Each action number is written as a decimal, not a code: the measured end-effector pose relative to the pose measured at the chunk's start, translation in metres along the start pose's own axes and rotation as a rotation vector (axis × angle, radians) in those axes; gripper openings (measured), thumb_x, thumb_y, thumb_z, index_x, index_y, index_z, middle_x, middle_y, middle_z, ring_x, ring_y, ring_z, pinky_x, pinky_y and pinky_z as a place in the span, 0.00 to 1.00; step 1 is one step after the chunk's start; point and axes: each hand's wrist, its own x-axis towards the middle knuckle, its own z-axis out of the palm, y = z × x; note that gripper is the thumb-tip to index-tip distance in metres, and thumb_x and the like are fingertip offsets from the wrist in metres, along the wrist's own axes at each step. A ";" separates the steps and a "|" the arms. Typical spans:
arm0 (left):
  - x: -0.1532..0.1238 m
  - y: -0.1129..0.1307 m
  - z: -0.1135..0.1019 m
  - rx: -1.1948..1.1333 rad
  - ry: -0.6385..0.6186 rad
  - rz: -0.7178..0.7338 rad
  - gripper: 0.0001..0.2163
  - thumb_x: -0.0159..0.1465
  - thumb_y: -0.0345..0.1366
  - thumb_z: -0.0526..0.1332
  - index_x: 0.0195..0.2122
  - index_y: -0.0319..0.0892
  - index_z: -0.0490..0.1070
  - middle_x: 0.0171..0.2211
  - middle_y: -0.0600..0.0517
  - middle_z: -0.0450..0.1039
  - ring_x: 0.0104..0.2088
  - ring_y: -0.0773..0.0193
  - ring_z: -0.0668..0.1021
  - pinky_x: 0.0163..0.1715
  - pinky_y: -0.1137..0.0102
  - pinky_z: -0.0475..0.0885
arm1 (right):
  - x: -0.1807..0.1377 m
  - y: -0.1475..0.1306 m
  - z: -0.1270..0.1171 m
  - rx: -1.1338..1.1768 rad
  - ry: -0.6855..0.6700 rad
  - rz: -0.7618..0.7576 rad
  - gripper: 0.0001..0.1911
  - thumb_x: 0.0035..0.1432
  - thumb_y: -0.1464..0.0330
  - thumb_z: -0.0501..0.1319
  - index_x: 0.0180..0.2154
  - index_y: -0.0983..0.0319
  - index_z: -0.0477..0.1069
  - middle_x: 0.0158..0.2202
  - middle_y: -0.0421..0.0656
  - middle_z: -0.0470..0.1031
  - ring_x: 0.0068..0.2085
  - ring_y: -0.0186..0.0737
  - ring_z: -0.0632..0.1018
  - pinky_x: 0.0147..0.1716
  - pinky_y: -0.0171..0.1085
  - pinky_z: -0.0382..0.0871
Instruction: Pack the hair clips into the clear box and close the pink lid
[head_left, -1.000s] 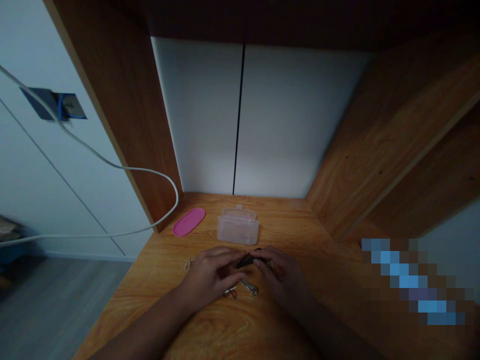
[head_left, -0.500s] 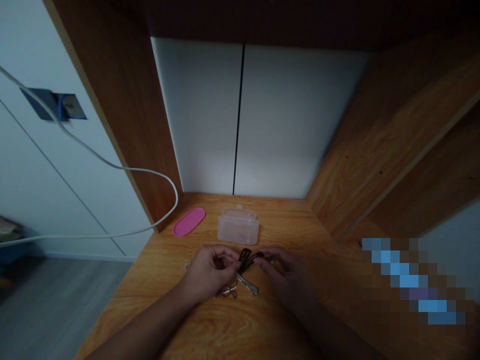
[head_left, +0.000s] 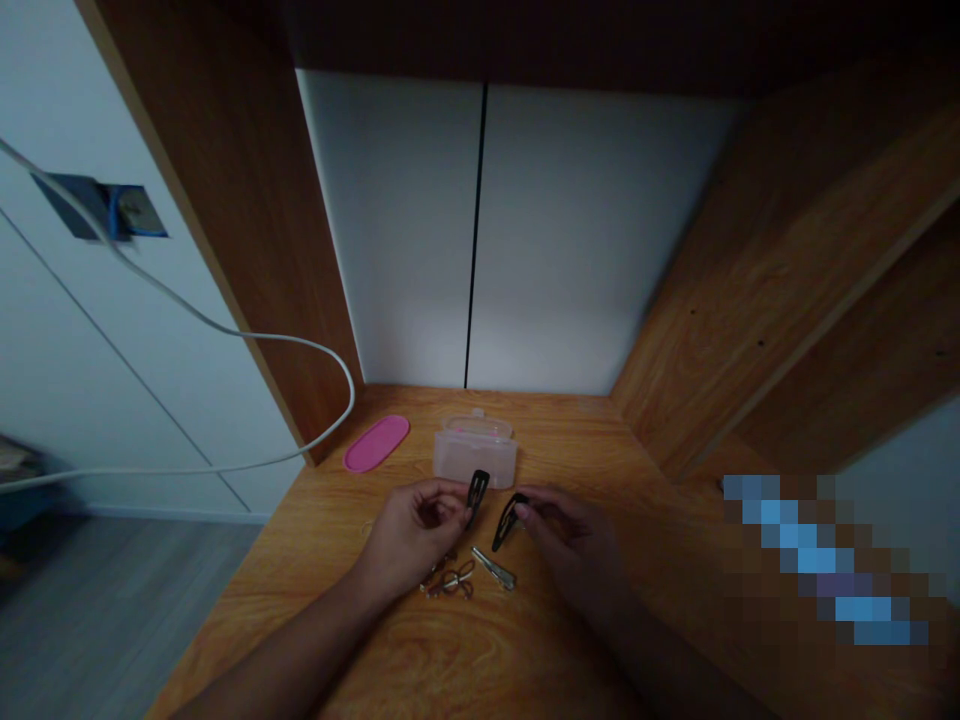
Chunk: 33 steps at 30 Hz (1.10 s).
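Observation:
Between thumb and fingers, my left hand [head_left: 416,530] pinches a black snap hair clip [head_left: 478,490], tilted upward in front of the clear box. My right hand [head_left: 574,535] grips a second black snap hair clip [head_left: 508,524], which slants down to the left. A gap separates the two clips. Below them on the wooden surface lies a silver metal hair clip [head_left: 493,569]. Beside it is a butterfly-shaped ornament [head_left: 454,580] with brownish wing outlines; small pieces close to it are partly hidden by my left hand.
A translucent plastic box [head_left: 475,461] stands behind my hands, its lid raised at the back. A pink oval tray [head_left: 376,444] lies to its left. The white cable [head_left: 330,352] loops over the left edge. Wooden panels [head_left: 720,280] rise on the sides, with a white back wall [head_left: 555,250].
The two black hair clips, crossed together before, are now apart, one in each hand. The left clip has moved up, and more of the butterfly ornament shows.

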 end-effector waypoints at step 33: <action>0.007 0.010 -0.024 0.331 0.459 0.228 0.08 0.59 0.37 0.67 0.37 0.40 0.78 0.32 0.50 0.80 0.32 0.62 0.80 0.37 0.69 0.75 | 0.028 0.020 0.010 -0.499 -0.124 -0.118 0.33 0.62 0.66 0.60 0.66 0.54 0.54 0.65 0.49 0.62 0.64 0.53 0.63 0.62 0.57 0.59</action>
